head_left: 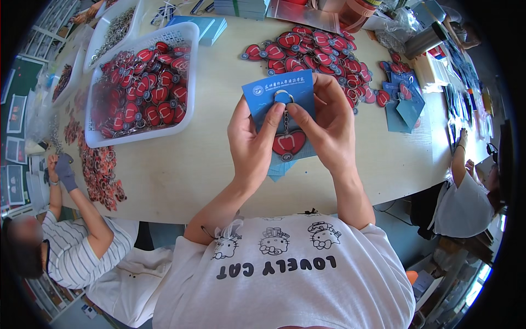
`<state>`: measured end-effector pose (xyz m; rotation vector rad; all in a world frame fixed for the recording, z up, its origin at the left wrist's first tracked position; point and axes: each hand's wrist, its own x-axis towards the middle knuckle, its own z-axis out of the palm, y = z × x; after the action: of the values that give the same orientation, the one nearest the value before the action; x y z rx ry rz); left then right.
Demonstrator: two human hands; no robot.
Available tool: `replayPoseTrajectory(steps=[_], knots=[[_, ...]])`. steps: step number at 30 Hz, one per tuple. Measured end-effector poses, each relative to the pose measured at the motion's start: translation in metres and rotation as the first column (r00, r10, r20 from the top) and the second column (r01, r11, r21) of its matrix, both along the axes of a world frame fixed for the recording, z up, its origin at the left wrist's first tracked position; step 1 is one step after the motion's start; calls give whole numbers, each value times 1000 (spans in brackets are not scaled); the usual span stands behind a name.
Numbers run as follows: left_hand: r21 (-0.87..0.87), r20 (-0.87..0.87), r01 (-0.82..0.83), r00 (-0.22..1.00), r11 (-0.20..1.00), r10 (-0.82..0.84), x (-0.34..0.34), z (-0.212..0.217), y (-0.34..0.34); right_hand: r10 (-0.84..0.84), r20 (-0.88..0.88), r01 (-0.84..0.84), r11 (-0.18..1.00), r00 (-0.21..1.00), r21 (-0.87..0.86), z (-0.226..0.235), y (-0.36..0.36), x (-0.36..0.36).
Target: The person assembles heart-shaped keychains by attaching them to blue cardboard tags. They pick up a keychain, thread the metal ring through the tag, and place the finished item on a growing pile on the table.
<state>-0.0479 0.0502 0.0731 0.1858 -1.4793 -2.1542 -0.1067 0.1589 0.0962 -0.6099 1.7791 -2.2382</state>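
A blue printed card (pixel 300 82) is held up over the table in front of me. On its face lies a keychain whose red heart-shaped charm (pixel 289 143) hangs from a short metal chain below a split ring (pixel 284 94). My left hand (pixel 249 143) is closed on the card's left side, its thumb pressed at the lower part of the ring. From the other side, my right hand (pixel 333 129) grips the card, and its thumb meets the left one at the ring. The fingers behind the card are partly hidden. Below the charm, more blue cards (pixel 281 170) show.
A white basket (pixel 192 71) full of red keychains stands left, beside a tray of metal rings (pixel 118 24). Loose red keychains (pixel 318 52) lie piled beyond my hands. Blue cards (pixel 406 112) are at right. Co-workers sit on both sides; one wears a grey glove (pixel 66 172).
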Motion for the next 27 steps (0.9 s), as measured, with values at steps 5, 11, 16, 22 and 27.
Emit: replayPoseTrajectory(steps=[5, 11, 16, 22, 27], knots=[[-106, 8, 20, 1000, 994, -19, -1, -6, 3, -4, 63, 4, 1000, 998, -6, -11, 8, -1], [-238, -14, -17, 1000, 971, 14, -2, -8, 6, -72, 56, 74, 997, 996, -35, -8, 9, -2], [-377, -71, -62, 997, 924, 38, -1, -12, 2, -154, -136, 174, 973, 979, 149, 0, 10, -3], [-98, -25, 53, 998, 994, -56, 2, -3, 3, -96, -181, 120, 984, 979, 128, 3, 15, -12], [-24, -22, 64, 998, 998, -64, 2, 4, 3, -122, -164, 134, 989, 979, 66, 4, 15, -10]])
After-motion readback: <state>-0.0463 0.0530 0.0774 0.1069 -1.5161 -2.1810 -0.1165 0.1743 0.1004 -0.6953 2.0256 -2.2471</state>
